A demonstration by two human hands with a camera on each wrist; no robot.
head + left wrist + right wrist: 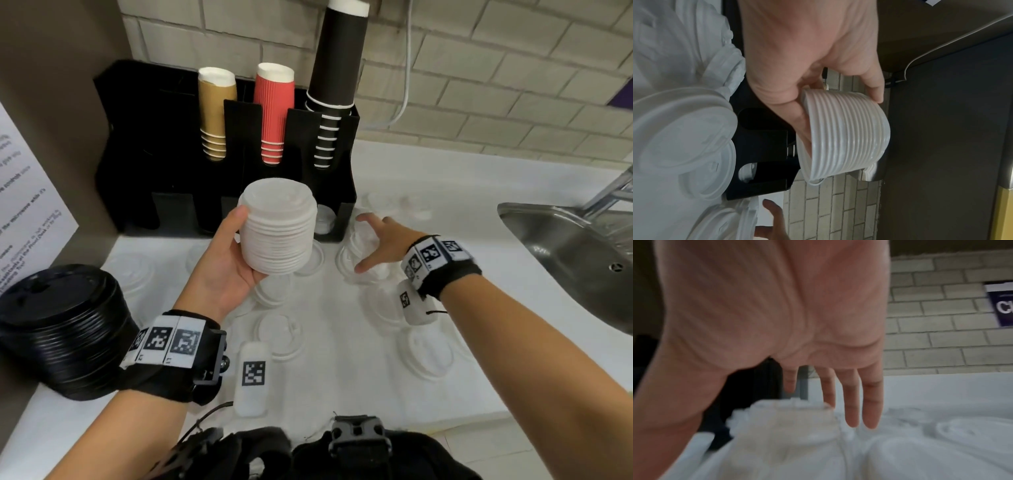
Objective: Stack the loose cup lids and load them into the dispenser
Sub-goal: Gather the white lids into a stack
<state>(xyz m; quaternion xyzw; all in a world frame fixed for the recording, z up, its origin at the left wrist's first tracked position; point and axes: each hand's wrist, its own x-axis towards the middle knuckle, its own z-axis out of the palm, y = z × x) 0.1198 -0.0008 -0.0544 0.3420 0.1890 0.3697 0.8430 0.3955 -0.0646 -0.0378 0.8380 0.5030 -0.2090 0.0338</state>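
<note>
The left hand (pixel 222 270) is wrapping its grip around a stack of white lids (pixel 279 228), ribbed with nested rims, holding it above the counter (pixel 445 178) before the black dispenser (pixel 171 192). The right hand (pixel 383 245) is reaching with spread, empty fingers over loose clear lids (pixel 356 270) lying just beneath it.

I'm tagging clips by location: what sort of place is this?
Likely an office or café kitchenette: a black cup dispenser stocked with paper cups, a steel sink, and a microwave notice on the wall.
</note>
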